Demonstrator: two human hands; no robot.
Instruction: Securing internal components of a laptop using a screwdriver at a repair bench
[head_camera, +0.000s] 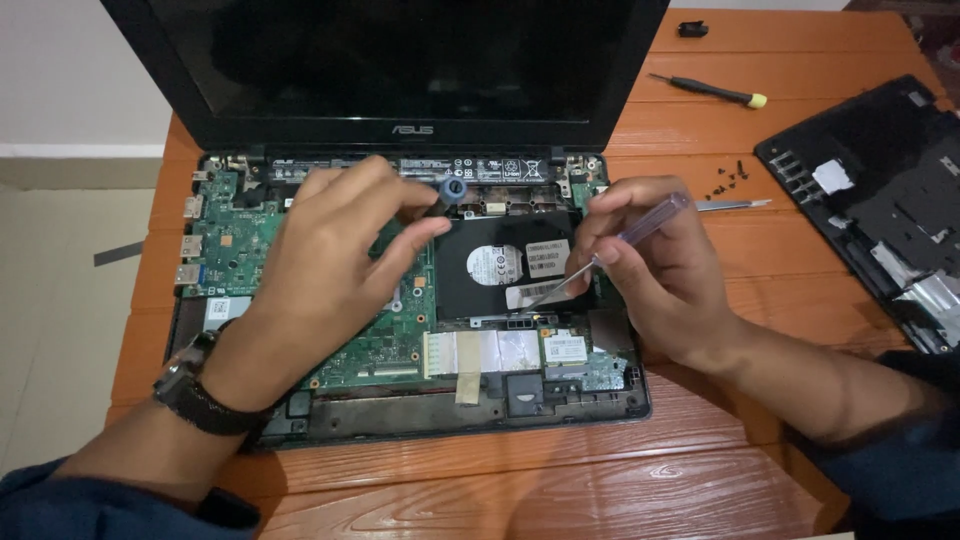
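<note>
Head view: an opened laptop (420, 330) at the counter's (700, 480) middle shows its green board (385, 345) and black drive (490, 265). Left hand (330, 260) pinches a blue-tipped tool (450, 190) above the board; right hand (650, 265) grips a screwdriver (610, 250), tip on the drive.

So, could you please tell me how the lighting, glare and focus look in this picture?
Head view: soft, even light; faint sheen on the orange wooden table; the black laptop screen is dark, without glare. The left hand casts a shadow on the green circuit board. The right hand and clear-handled screwdriver look sharp.
</note>
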